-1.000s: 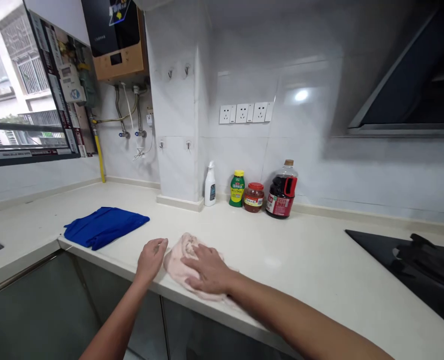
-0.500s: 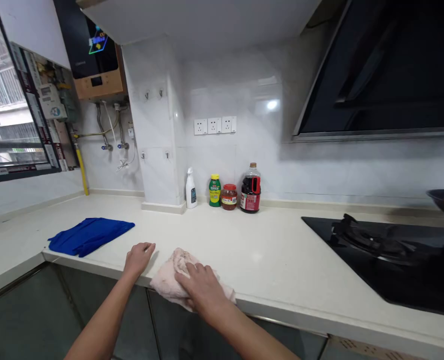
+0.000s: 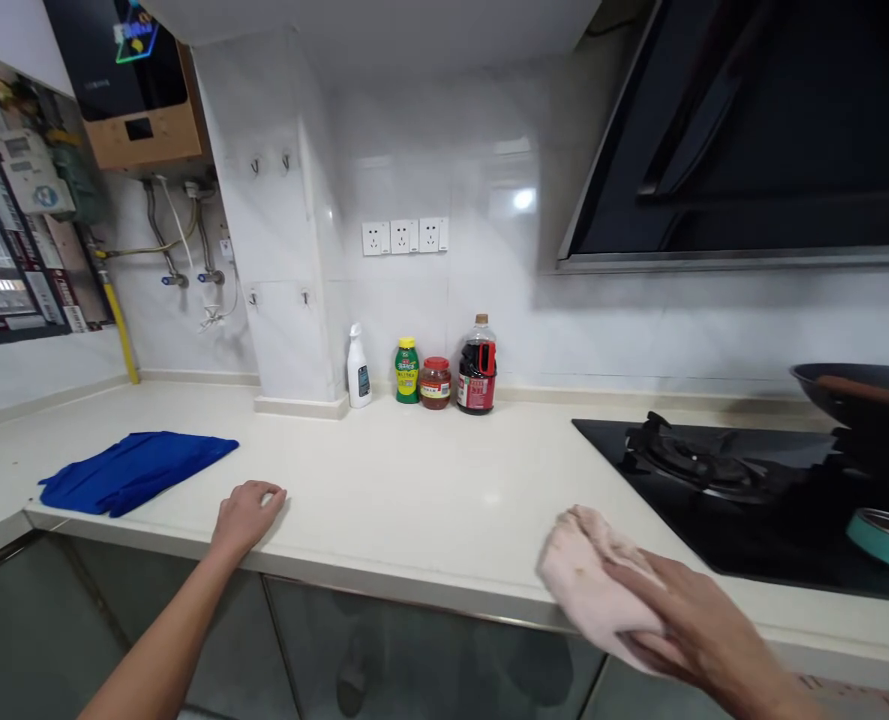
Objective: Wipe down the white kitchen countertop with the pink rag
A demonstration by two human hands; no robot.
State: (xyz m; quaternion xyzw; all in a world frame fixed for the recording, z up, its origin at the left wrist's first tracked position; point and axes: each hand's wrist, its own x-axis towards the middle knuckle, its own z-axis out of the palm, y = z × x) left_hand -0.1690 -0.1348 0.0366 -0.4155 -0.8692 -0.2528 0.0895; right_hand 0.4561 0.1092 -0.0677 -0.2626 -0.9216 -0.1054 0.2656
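Glossy pale walls (image 3: 406, 305) rise above grey cabinets (image 3: 429, 655).

- Cloth (image 3: 590, 590): pale pink, soft, faintly marked with small yellowish-brown spots.
- State: bunched and folded, held in a grip at its right side, slightly blurred.
- Pose: tilted, its lower part in front of the counter's (image 3: 414, 490) front edge.
- Place: right of that edge's middle; contact unclear.

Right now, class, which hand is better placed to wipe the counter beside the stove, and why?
Probably the right hand: it holds the pink cloth and is nearer the stove. The left hand is farther off, nearer the blue cloth.
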